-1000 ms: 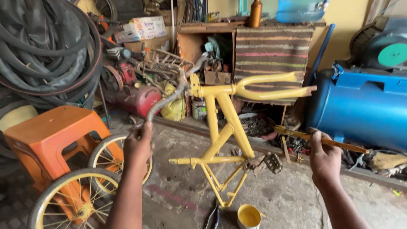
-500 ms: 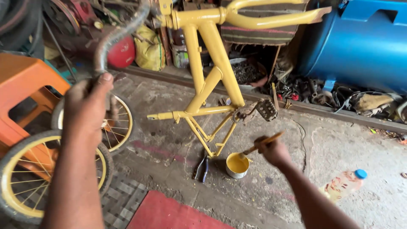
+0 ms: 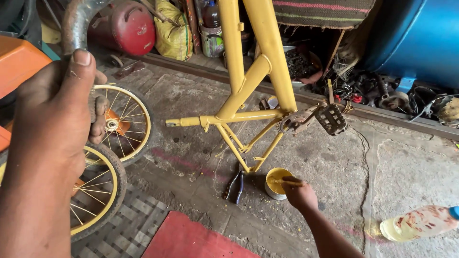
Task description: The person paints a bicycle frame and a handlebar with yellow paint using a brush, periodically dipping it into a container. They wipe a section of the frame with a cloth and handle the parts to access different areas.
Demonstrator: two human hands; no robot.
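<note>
Here the right hand (image 3: 299, 193) pinches a brush over the paint tin (image 3: 277, 183); left hand (image 3: 55, 114) grips the handlebar (image 3: 76, 24).

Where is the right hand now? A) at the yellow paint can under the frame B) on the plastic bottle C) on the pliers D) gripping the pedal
A: the right hand is down at the small paint can of yellow paint, with the brush tip in it, below the yellow bicycle frame; the pliers lie untouched beside it.

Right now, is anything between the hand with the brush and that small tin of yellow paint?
Nothing visible: the right hand is at the small round tin of yellow paint, brush tip over it. Dark pliers lie beside it.
</note>
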